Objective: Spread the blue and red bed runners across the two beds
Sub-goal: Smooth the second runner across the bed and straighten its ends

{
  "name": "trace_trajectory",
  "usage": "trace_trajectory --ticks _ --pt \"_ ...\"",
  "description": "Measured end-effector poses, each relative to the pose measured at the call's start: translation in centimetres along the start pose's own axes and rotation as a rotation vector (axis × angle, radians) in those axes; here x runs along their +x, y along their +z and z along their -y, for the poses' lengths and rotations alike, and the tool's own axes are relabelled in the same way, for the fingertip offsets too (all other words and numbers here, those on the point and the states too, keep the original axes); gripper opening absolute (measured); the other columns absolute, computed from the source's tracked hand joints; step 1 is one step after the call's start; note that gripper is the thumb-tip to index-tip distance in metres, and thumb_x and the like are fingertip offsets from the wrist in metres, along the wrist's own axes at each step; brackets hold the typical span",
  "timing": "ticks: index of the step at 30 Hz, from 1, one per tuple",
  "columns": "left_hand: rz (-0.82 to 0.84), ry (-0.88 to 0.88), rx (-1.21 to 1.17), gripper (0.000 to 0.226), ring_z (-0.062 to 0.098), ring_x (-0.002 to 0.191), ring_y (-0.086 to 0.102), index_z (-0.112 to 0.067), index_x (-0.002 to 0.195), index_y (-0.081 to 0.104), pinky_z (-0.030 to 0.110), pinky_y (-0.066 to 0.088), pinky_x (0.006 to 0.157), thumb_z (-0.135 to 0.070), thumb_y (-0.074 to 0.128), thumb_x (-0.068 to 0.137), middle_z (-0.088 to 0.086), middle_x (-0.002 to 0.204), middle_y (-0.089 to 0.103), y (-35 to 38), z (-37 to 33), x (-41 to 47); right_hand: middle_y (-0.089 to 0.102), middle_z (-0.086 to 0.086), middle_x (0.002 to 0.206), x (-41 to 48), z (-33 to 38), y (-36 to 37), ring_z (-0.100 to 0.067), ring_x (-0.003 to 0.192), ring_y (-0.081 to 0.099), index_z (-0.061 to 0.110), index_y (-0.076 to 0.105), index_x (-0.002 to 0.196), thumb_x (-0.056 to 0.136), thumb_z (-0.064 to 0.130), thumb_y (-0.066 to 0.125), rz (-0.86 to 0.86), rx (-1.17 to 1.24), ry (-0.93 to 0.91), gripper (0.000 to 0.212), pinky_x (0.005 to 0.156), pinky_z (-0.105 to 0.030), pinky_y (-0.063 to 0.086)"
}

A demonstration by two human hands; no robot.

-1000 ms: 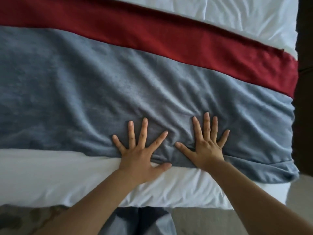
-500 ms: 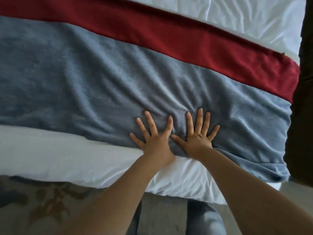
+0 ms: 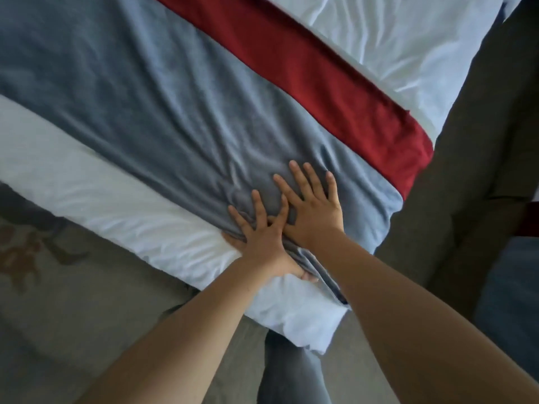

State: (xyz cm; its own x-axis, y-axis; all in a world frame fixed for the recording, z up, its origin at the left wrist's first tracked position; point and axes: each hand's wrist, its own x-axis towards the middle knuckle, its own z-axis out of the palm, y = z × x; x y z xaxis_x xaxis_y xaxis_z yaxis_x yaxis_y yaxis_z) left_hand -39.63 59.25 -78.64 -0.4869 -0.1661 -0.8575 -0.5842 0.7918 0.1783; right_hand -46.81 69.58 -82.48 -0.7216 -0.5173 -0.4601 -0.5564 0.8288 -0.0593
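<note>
Left hand and right hand press flat, fingers spread, on the blue runner, gripping nothing; it stretches leftward, ending just right of them

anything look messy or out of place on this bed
The blue runner is not flat: creases fan out where the left hand and right hand press it near the bed's corner, and its near edge is bunched into folds over the white sheet. The red runner beside it lies smooth.
</note>
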Motion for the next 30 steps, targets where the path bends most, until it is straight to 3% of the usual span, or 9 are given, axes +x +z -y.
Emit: trace_trajectory --ticks 5,16,21,26,28,30 --pt "-0.106 0.024 -0.022 0.173 0.049 0.127 -0.056 -0.054 0.145 -0.037 0.084 -0.015 0.101 -0.083 0.086 0.026 0.000 0.144 -0.062 2.8 -1.3 0.5 -0.021 0.004 0.168 -0.7 -1.4 2.0 -0.018 0.155 -0.017 0.039 -0.011 0.160 0.097 0.066 0.026 -0.083 0.079 0.003 0.077 0.122 -0.057 -0.009" --pt "-0.214 -0.018 -0.059 0.177 0.046 0.132 -0.053 -0.054 0.146 -0.034 0.083 -0.016 0.102 -0.077 0.090 0.023 -0.006 0.146 -0.059 3.7 -1.6 1.3 -0.017 0.003 0.169 0.6 -1.8 2.4 -0.017 0.156 -0.014 0.040 -0.001 0.161 0.095 0.057 0.029 -0.087 0.132 -0.070 0.074 0.123 -0.057 -0.009" --pt "-0.258 -0.063 -0.048 0.175 0.047 0.135 -0.050 -0.056 0.146 -0.033 0.085 -0.008 0.103 -0.073 0.092 0.025 -0.004 0.150 -0.056 4.1 -2.3 0.8 -0.016 -0.002 0.170 1.5 -4.6 1.7 -0.017 0.156 -0.016 0.034 0.003 0.162 0.098 0.047 0.034 -0.030 0.184 -0.318 0.073 0.123 -0.048 -0.016" --pt "-0.337 -0.161 -0.022 0.173 0.047 0.141 -0.042 -0.052 0.146 -0.036 0.087 0.002 0.107 -0.076 0.089 0.029 -0.003 0.155 -0.051 5.5 -4.2 0.3 -0.008 -0.004 0.171 2.3 -8.3 1.0 -0.017 0.157 -0.009 0.026 0.008 0.163 0.099 0.043 0.036 -0.019 0.149 -0.587 0.072 0.125 -0.040 -0.012" --pt "-0.358 -0.157 -0.108 0.163 0.044 0.144 -0.039 -0.051 0.148 -0.033 0.085 0.005 0.109 -0.091 0.075 0.033 -0.005 0.159 -0.045 6.7 -6.7 -0.1 -0.005 -0.001 0.171 3.0 -10.9 0.0 -0.015 0.157 -0.008 0.026 0.010 0.163 0.098 0.039 0.043 0.062 0.147 -0.686 0.074 0.125 -0.034 -0.011" --pt "-0.390 -0.151 -0.223 0.151 0.041 0.146 -0.037 -0.051 0.152 -0.026 0.082 0.003 0.112 -0.109 0.045 0.032 -0.005 0.163 -0.039 9.2 -10.8 -0.7 -0.003 0.002 0.171 3.4 -14.2 -1.1 -0.014 0.157 -0.006 0.026 0.011 0.163 0.098 0.038 0.045 0.105 0.094 -0.742 0.074 0.124 -0.033 -0.010"
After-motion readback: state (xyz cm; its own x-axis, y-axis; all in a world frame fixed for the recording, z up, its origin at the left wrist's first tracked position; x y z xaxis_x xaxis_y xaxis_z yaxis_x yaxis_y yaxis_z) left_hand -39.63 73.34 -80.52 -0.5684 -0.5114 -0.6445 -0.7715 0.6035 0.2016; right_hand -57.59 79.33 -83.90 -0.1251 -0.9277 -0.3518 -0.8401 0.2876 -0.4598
